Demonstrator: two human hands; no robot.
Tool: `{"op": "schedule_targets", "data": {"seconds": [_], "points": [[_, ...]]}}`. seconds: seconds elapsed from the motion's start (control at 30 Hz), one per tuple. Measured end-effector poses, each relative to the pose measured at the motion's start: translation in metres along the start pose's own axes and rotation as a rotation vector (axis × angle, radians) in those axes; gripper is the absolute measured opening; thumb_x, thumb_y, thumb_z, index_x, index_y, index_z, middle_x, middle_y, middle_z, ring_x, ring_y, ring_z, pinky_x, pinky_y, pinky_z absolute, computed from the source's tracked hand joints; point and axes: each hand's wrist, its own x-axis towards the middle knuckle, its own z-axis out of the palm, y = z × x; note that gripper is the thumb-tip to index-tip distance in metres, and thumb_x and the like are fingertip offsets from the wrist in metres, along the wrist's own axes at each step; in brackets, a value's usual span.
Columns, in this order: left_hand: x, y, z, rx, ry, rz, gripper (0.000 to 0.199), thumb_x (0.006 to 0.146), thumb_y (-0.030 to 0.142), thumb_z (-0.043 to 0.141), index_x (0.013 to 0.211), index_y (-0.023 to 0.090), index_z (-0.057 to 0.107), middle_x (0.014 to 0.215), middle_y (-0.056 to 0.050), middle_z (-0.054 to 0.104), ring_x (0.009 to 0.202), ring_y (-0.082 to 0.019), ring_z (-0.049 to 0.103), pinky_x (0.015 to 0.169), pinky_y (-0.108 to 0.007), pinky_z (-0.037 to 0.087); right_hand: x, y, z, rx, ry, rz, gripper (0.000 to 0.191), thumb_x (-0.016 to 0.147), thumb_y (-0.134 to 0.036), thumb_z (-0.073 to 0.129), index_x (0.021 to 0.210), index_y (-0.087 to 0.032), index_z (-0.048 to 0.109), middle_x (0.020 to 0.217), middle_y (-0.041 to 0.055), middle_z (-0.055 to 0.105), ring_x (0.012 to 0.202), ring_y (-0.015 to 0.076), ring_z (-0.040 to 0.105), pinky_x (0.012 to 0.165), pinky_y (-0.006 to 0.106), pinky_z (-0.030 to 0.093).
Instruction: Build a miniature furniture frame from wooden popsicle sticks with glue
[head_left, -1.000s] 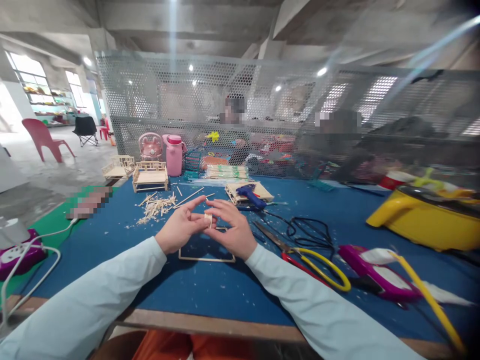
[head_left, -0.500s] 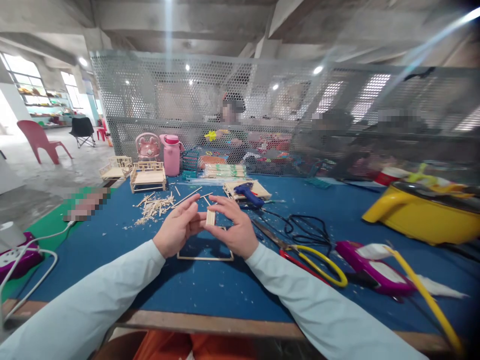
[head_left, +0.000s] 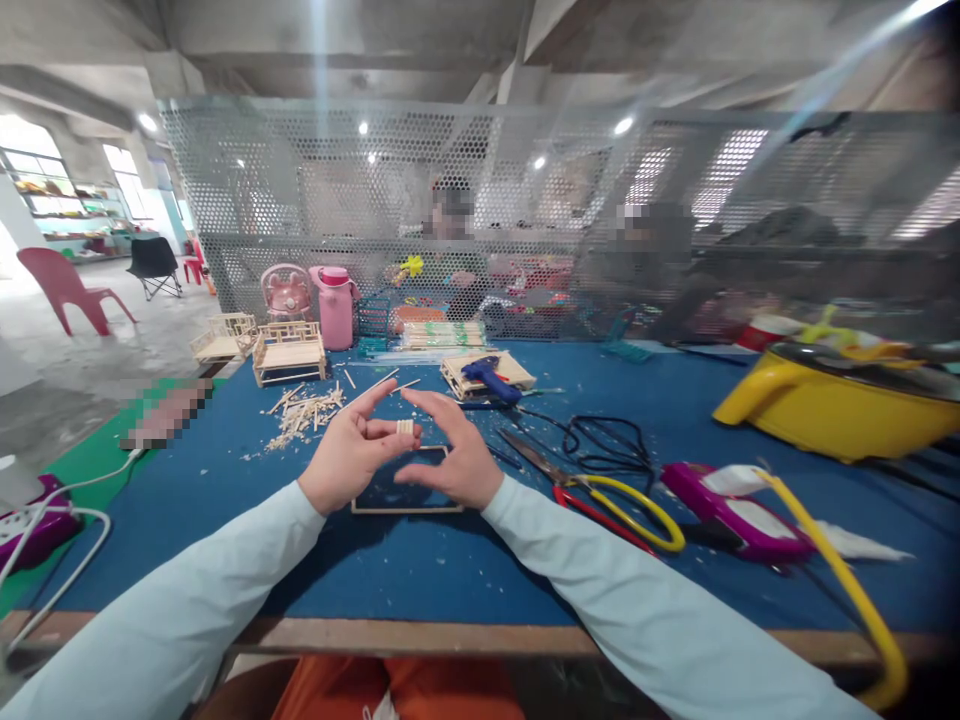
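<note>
Pinching short sticks [head_left: 405,427], left fingers [head_left: 370,400] face spread right fingers [head_left: 436,407], green markings on the packet [head_left: 442,336] blurred.

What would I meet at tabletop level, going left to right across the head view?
Purple socket strip, loose stick pile, left hand holding a small stick bundle, right hand, scissors, yellow pot.
</note>
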Motion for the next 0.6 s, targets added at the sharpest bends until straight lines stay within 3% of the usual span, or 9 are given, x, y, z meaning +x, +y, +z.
{"op": "schedule_targets", "data": {"seconds": [0.1, 0.4, 0.6], "points": [[0.0002, 0.0003, -0.0012, -0.022, -0.010, 0.007, 0.088, 0.061, 0.018, 0.074, 0.136, 0.016, 0.029, 0.076, -0.003, 0.071, 0.073, -0.015, 0.067, 0.074, -0.027, 0.049, -0.0012, 0.0006, -0.0043, 0.013, -0.016, 0.047, 0.091, 0.054, -0.054, 0.072, 0.130, -0.021, 0.036, 0.127, 0.0129, 0.048, 0.118, 0.0260, 0.044, 0.099, 0.045, 0.034], [-0.0018, 0.0010, 0.0033, -0.230, -0.005, -0.171, 0.078, 0.063, 0.005, 0.069, 0.132, 0.013, 0.033, 0.066, -0.002, 0.070, 0.066, -0.013, 0.066, 0.063, -0.022, 0.052, 0.0013, -0.0056, -0.0038, -0.075, 0.052, -0.076, 0.051, 0.066, -0.038, 0.070, 0.111, -0.022, 0.052, 0.119, 0.0114, 0.055, 0.113, 0.0240, 0.048, 0.097, 0.045, 0.035], [-0.0016, 0.0041, 0.0043, -0.264, 0.039, -0.252, 0.070, 0.069, 0.001, 0.061, 0.132, 0.014, 0.033, 0.075, -0.006, 0.070, 0.063, -0.012, 0.066, 0.060, -0.019, 0.051, 0.0022, -0.0091, -0.0056, -0.078, 0.060, -0.075, 0.056, 0.063, -0.035, 0.072, 0.113, -0.020, 0.050, 0.118, 0.0124, 0.055, 0.112, 0.0242, 0.048, 0.096, 0.044, 0.036]]}}
